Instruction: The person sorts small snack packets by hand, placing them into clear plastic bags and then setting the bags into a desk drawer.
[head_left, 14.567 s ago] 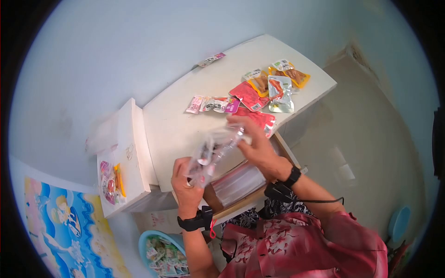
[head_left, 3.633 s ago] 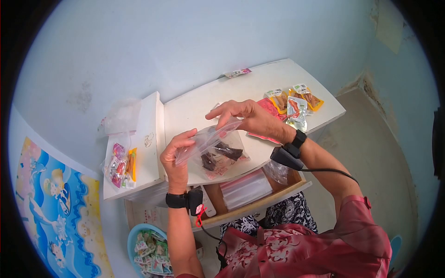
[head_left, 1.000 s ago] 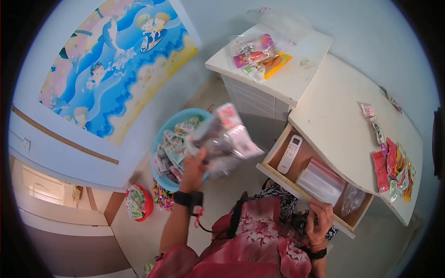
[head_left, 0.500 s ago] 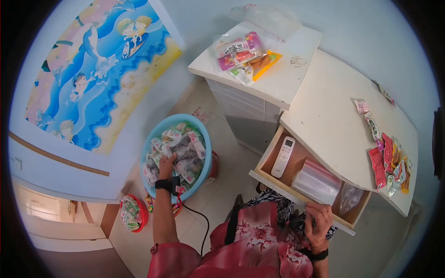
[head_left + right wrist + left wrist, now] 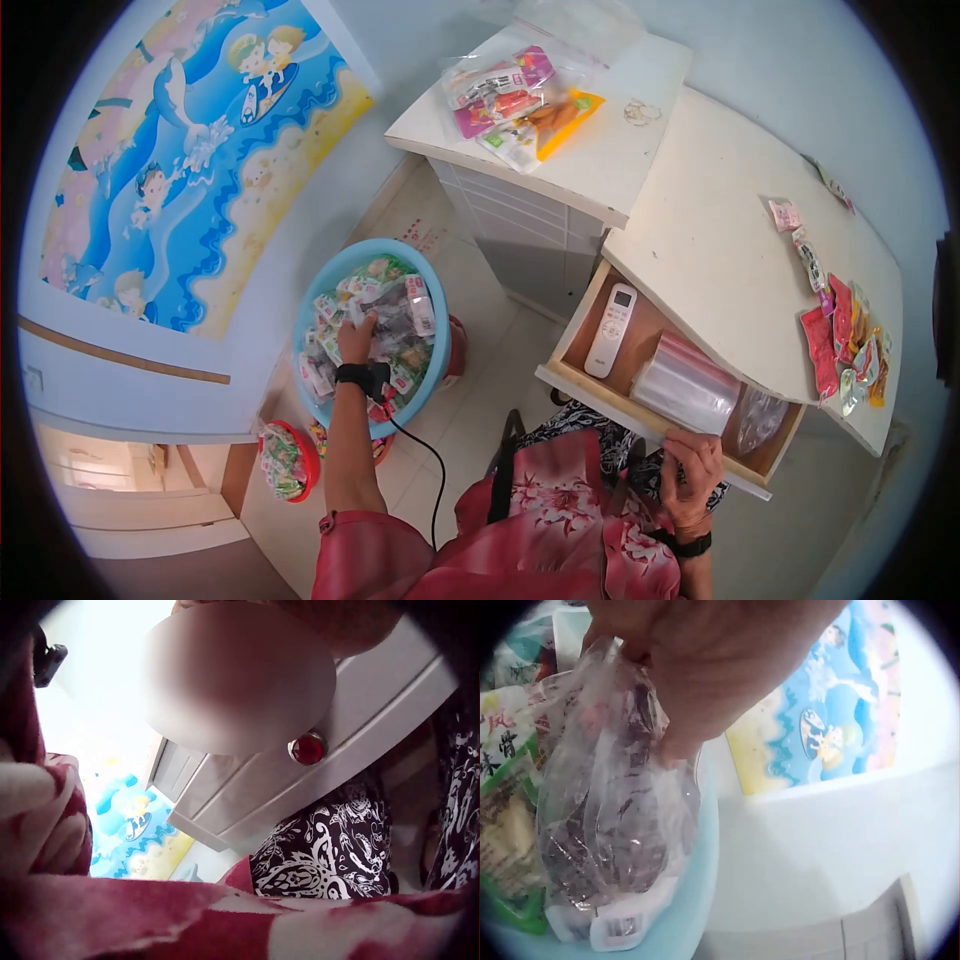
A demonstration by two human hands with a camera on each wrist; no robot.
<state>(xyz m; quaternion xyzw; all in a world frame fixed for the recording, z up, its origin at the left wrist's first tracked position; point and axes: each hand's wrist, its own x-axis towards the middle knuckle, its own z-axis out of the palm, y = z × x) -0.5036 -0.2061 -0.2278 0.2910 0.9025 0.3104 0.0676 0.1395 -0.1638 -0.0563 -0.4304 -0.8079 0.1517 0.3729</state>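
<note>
My left hand (image 5: 357,340) is inside a blue basin (image 5: 437,372) on the floor, its fingers pinching the gathered top of a clear plastic bag (image 5: 604,817). Dark pieces and small white-and-pink packets show through this bag. Under and around it the basin is full of similar bagged snacks, among them a green-edged pack (image 5: 510,847). My right hand (image 5: 688,478) rests at the front edge of the pulled-out drawer (image 5: 600,402), fingers loosely curled with nothing in them. In the right wrist view a blur hides most of that hand.
The drawer holds a white remote control (image 5: 609,330), a stack of clear bags (image 5: 685,385) and a crumpled clear bag (image 5: 760,420). Snack packets (image 5: 822,350) lie on the desktop, and a bag of packets (image 5: 505,95) on the cabinet. A red basket (image 5: 310,465) stands on the floor.
Earlier both hands handled the clear bag over the desk. Since then my left hand has carried it left and down into the basin, while my right hand has come to the drawer's edge.
</note>
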